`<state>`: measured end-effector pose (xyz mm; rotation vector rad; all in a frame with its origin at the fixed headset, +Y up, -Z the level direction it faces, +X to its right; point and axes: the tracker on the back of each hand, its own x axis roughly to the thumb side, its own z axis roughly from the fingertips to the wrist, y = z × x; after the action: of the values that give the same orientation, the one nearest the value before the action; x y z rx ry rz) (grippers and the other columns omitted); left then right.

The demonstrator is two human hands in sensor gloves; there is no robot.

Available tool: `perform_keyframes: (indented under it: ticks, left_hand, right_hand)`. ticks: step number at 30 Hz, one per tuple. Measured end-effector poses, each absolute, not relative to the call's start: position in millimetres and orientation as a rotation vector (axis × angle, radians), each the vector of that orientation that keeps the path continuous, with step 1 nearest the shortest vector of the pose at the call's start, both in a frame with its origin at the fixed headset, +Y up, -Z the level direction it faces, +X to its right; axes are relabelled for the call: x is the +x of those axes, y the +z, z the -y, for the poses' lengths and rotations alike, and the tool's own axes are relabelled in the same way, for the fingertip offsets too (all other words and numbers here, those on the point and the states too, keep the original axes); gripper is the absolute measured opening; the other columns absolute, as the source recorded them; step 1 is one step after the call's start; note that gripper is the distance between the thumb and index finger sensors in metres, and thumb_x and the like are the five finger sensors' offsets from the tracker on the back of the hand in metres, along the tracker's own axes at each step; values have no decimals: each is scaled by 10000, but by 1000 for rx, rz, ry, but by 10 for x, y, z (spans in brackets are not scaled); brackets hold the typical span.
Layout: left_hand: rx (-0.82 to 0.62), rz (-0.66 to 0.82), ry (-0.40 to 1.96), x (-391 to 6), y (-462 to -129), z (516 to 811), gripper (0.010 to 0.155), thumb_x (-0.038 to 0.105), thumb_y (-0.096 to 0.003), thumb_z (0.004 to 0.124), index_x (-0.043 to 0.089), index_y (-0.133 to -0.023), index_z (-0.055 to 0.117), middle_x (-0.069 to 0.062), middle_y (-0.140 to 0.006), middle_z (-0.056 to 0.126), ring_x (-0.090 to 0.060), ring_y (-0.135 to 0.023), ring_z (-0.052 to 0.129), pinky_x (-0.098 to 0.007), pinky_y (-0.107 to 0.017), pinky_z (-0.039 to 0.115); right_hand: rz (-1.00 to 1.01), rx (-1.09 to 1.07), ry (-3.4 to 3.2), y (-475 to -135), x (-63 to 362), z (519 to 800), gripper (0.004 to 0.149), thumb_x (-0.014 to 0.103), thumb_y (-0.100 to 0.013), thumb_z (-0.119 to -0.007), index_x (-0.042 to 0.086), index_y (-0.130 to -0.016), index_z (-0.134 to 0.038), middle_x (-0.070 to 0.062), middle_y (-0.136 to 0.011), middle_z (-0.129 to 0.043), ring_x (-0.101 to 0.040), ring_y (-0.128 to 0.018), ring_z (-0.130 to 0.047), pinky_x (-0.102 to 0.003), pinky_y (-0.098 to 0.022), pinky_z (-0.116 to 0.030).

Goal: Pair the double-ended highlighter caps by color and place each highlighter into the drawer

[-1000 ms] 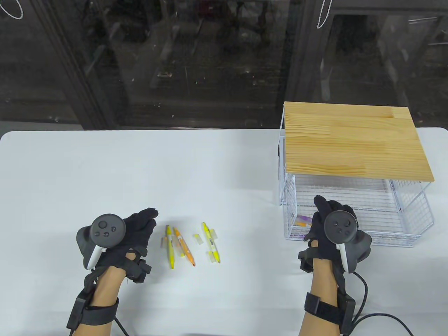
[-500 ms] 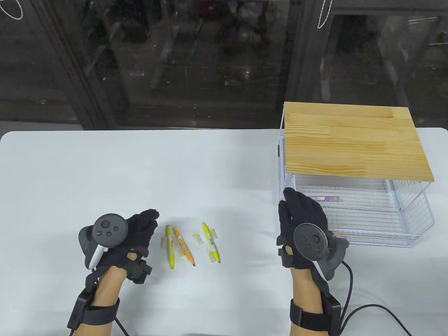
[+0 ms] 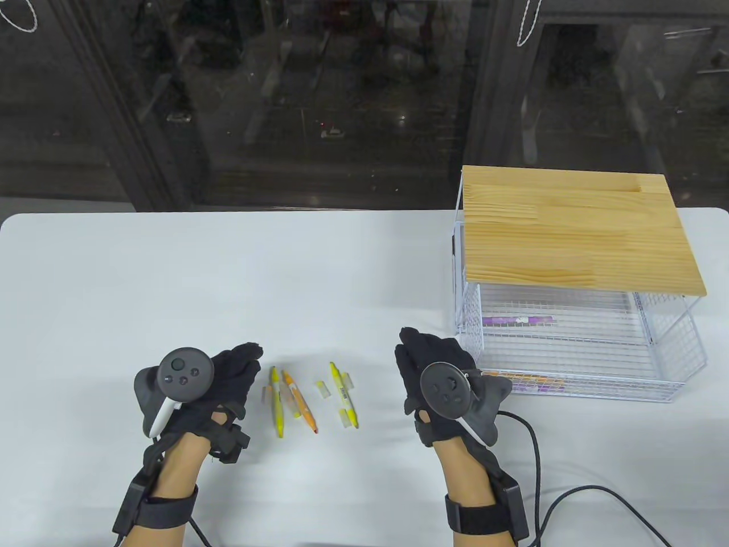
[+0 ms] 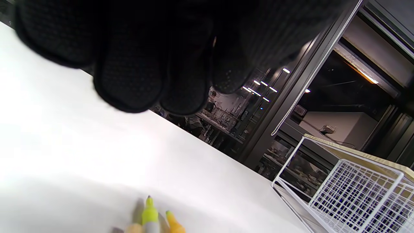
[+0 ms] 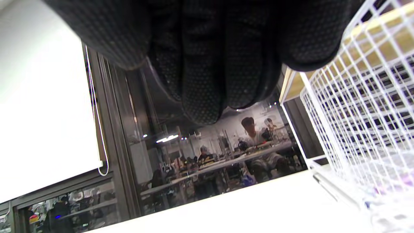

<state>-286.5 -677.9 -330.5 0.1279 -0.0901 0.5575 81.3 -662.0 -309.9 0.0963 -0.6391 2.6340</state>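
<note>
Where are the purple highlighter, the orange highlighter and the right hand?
purple highlighter point(image 3: 518, 320), table view, mid-barrel, in the drawer.
orange highlighter point(image 3: 299, 402), table view, mid-barrel.
right hand point(image 3: 435, 370), table view, back of the glove.

On the table point(image 3: 228, 273), three highlighters point(image 3: 293, 399) lie side by side near the front edge, loose caps point(image 3: 323, 389) among them. The left hand point(image 3: 222, 382) sits just left of them, the right hand point(image 3: 433, 370) to their right. Right of that hand stands the wire drawer point(image 3: 672, 364), pulled out toward the front from under a wooden top point(image 3: 575, 228). One highlighter point(image 3: 518, 320) lies in the drawer, toward its back.
</note>
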Motion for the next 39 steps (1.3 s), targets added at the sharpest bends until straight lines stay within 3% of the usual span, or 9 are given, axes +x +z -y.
perform_keyframes:
  ticks: [16,25,33,39]
  left_hand:
    - [123,102,549,-2833,-3323,6791,499,411,-410,800,241,-867,904,-83,-762,1033,-385,-561,1021,-601,-427,820]
    - [113,118,535,-2784,-3329,6805,499,413,-408,800,242,-865,906,-82,-760,1035,-383,-560,1023,-600,-426,821]
    - [106,120,520,-2773,-3327,6820,500,414,-409,798,241,-866,905,-83,-761,1034,-383,-560,1022,-600,-426,821]
    - [101,106,511,-2789,-3327,6829,499,414,-409,799,243,-866,905,-84,-761,1033,-386,-561,1021,-602,-427,819]
  right_hand:
    - [458,128,2662,-3207,739,6850,463,460,-473,-795,226,-854,-916,-73,-812,-983,-370,-704,-888,-516,-528,-750]
    - [303,207,2736,-3224,435,6997,465,464,-456,-826,240,-855,-912,-49,-804,-970,-370,-712,-892,-511,-522,-764]
    - [178,302,2792,-3225,11,7082,449,463,-424,-875,265,-822,-930,-19,-740,-982,-332,-673,-907,-468,-492,-786]
    - [74,360,2900,-3266,-415,7030,449,472,-401,-908,281,-806,-942,0,-673,-970,-275,-519,-922,-397,-371,-818]
